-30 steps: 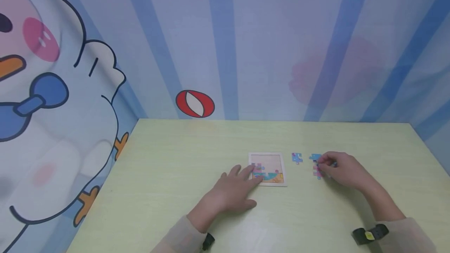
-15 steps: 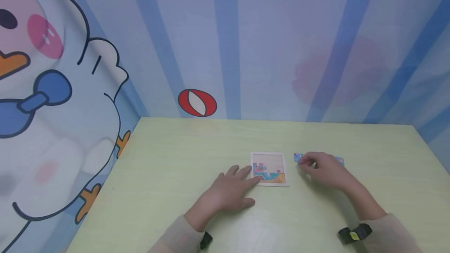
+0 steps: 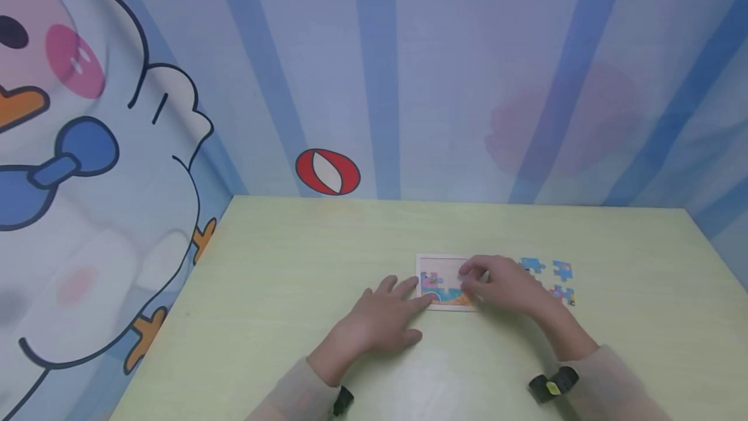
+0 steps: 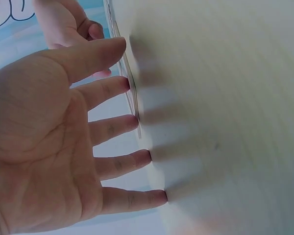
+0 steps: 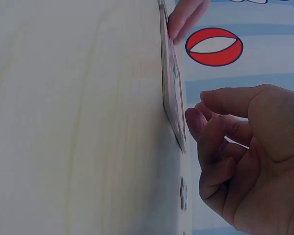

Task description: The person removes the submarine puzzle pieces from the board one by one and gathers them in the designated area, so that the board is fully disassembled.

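Note:
A small jigsaw puzzle tray with a pale rim lies on the table. Along its bottom and left side are fitted puzzle pieces; much of its upper part shows bare backing. My left hand lies spread at the tray's left side, its fingertips touching the rim and picture. My right hand is over the tray's right edge, thumb and fingers bent toward each other. In the right wrist view these fingertips are just above the tray; no piece shows between them, and whether one is hidden there I cannot tell.
Right of the tray lie loose blue and pink puzzle pieces, partly covered by the right hand and forearm. The pale wooden table ends at a cartoon-printed backdrop behind and to the left.
My right hand has moved left from the loose pieces, past the piece nearest the tray, to the tray's right edge. More loose pieces are uncovered behind it. The left hand stays in place.

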The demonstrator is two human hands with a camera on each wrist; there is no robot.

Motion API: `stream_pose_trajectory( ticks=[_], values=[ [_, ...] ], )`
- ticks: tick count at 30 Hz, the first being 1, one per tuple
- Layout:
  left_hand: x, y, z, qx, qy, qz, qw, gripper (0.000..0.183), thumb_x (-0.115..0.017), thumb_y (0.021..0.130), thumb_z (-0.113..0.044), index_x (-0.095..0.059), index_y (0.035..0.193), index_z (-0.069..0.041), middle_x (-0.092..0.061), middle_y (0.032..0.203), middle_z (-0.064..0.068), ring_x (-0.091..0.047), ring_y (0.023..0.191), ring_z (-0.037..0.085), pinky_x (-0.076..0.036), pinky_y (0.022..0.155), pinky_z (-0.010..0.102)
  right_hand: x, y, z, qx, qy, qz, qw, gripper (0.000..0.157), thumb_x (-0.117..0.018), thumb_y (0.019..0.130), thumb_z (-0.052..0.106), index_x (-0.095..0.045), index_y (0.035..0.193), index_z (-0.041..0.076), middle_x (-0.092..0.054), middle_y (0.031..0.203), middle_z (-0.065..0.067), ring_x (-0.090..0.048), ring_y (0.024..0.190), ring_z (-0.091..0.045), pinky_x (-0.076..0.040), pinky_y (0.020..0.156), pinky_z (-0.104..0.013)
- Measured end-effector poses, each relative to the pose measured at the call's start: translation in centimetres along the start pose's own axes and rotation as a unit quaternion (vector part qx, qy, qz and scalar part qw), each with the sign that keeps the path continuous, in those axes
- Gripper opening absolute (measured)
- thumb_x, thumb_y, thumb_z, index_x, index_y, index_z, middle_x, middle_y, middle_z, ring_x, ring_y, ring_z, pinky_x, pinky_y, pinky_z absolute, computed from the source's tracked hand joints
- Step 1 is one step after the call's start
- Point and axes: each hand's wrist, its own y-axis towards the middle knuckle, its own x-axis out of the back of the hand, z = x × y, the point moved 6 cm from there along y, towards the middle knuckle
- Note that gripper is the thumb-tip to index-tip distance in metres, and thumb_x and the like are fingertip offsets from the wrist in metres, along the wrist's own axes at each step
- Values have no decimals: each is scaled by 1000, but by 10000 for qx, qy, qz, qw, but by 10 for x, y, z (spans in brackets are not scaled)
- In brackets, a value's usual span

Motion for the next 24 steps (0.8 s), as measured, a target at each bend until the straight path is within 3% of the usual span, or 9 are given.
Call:
stream_pose_trajectory(
  ticks=[9, 20, 24],
  values=[
    [-1, 1, 1, -29, 27, 26, 10000, 63, -62, 101, -47, -41, 160, -38, -29, 169, 0, -28, 152, 36, -40, 109, 64, -16, 18, 17, 145, -191, 175, 9996, 24, -71, 95, 21, -72, 116, 10, -66, 91, 3, -58, 78, -14, -50, 74, -37],
    [-2, 2, 1, -59, -9, 51, 10000, 62, -62, 102, -46, -41, 160, -38, -28, 169, 0, -28, 152, 36, -40, 108, 65, -29, 32, 23, -244, -307, 206, 9990, 26, -78, 93, 23, -72, 114, 10, -61, 80, 1, -55, 68, -16, -46, 65, -34],
    [-1, 2, 1, -62, 41, 8, 10000, 62, -63, 101, -45, -42, 160, -38, -29, 169, 0, -29, 151, 37, -41, 107, 65, -30, 33, 25, -209, -385, 194, 9989, 25, -78, 92, 22, -71, 113, 9, -61, 80, 0, -55, 69, -17, -46, 65, -34]
  ],
)
